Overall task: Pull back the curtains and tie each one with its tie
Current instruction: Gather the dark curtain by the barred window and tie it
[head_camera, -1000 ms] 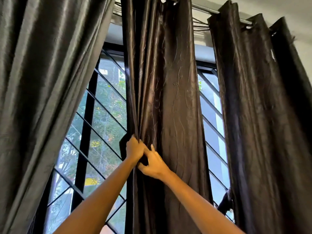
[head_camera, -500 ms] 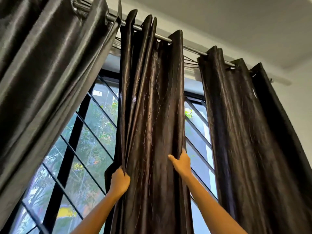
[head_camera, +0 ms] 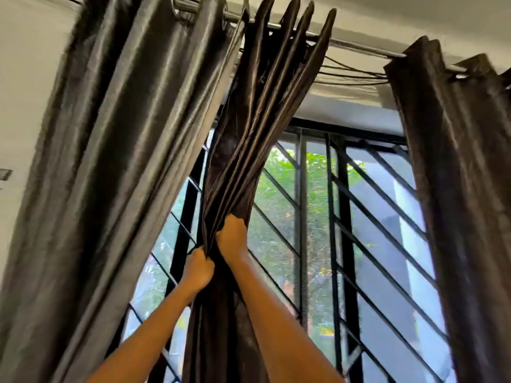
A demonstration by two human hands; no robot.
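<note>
Head | left hand (head_camera: 198,268), right hand (head_camera: 231,239) both clenched on bunched middle curtain (head_camera: 257,134)

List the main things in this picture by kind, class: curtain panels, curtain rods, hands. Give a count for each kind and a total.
Curtain panels: 3 – left, middle, right
Curtain rods: 1 – rod
Hands: 2 – left hand and right hand, both in a closed grip on the middle panel
Total: 6
</note>
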